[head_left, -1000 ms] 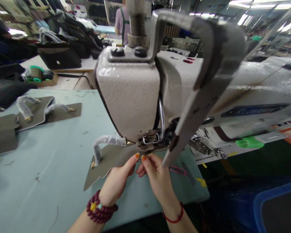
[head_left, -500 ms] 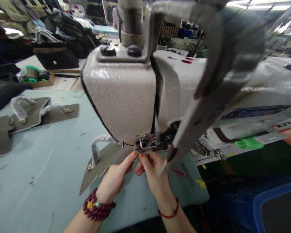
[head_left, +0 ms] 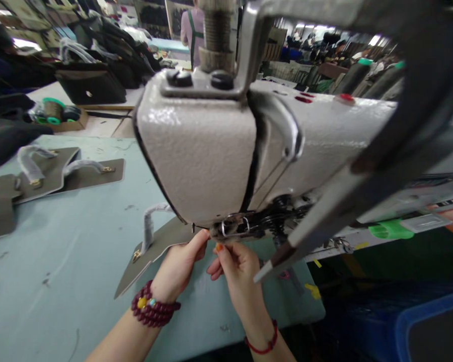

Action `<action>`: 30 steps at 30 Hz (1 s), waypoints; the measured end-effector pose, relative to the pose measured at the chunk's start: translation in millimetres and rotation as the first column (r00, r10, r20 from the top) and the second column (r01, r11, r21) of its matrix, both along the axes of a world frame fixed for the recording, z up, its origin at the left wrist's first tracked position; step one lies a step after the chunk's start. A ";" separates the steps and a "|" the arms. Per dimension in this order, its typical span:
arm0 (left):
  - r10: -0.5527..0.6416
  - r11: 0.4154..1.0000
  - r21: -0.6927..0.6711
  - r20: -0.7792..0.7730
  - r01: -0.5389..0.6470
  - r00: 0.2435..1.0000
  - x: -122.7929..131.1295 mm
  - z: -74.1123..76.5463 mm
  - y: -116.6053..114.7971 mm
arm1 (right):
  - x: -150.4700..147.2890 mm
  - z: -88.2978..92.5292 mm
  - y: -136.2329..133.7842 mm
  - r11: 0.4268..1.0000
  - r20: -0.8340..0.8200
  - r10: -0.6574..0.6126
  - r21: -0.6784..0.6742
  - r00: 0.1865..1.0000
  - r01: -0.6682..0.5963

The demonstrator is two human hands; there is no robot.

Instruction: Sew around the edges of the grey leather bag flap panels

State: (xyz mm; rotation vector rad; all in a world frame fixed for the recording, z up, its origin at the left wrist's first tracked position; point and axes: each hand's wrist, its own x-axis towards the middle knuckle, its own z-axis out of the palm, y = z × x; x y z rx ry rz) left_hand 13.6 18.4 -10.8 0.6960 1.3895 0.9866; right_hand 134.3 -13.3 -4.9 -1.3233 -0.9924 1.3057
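A white sewing machine head point(head_left: 196, 156) stands over the pale green table. Beneath its needle area, my left hand point(head_left: 179, 269) is closed, thumb raised close to the machine's underside; its fingertips are hidden. Close beside it, my right hand point(head_left: 237, 271) pinches something too small to make out, with thumb and index finger together just below the machine. A grey bag panel point(head_left: 151, 256) with a plastic-wrapped handle point(head_left: 148, 229) lies left of and behind my left hand. Two threads run from the take-up lever point(head_left: 289, 141) down towards the machine's lower parts.
A bent grey bar point(head_left: 324, 216) slants across the right foreground, its tip near my right wrist. More grey panels with wrapped handles point(head_left: 83, 168) lie on the left of the table point(head_left: 60, 281). A blue bin point(head_left: 419, 311) stands lower right; a person point(head_left: 193, 32) is behind.
The take-up lever now shows high on the machine, with threads below it. My right fingertips have dropped slightly and parted from my left thumb. The view has shifted a little.
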 end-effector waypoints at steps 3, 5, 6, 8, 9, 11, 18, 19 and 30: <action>0.025 0.999 0.035 0.013 -0.025 1.000 2.3 0.6 -0.2 | 0.7 -0.9 -4.6 1.000 -0.032 0.010 -0.011 0.999 -0.010; 0.046 0.997 0.062 0.052 -0.049 0.998 3.9 -0.2 -0.6 | 0.4 -2.5 -7.0 1.000 -0.057 0.018 -0.018 0.998 -0.019; 0.055 0.995 0.077 0.069 -0.060 0.996 4.8 -0.8 -1.0 | 0.1 -3.7 -8.1 0.999 -0.067 0.024 -0.022 0.997 -0.025; 0.069 0.992 0.096 0.075 -0.076 0.995 7.7 -2.2 -3.2 | 0.0 -6.1 -9.9 0.999 -0.080 0.037 -0.026 0.996 -0.040; 0.072 0.992 0.099 0.061 -0.078 0.996 10.0 -2.9 -5.1 | 0.3 -7.2 -10.6 0.999 -0.083 0.043 -0.026 0.996 -0.045; 0.083 0.993 0.082 0.035 -0.086 0.996 16.9 -4.0 -10.7 | 1.5 -8.5 -11.3 0.998 -0.074 0.051 -0.019 0.996 -0.053; 0.160 0.985 -0.091 0.169 -0.146 0.973 44.7 -2.7 -27.2 | 4.2 -11.3 -11.6 0.999 0.036 0.003 0.033 0.999 -0.004; 0.175 0.982 -0.106 0.160 -0.159 0.972 45.9 -2.2 -26.2 | 3.8 -12.1 -12.0 0.999 0.049 -0.003 0.036 0.999 0.001; 0.026 0.999 0.018 0.202 -0.030 0.979 13.7 31.8 -69.1 | -2.2 -17.6 -25.9 0.996 0.041 -0.075 0.051 0.996 0.073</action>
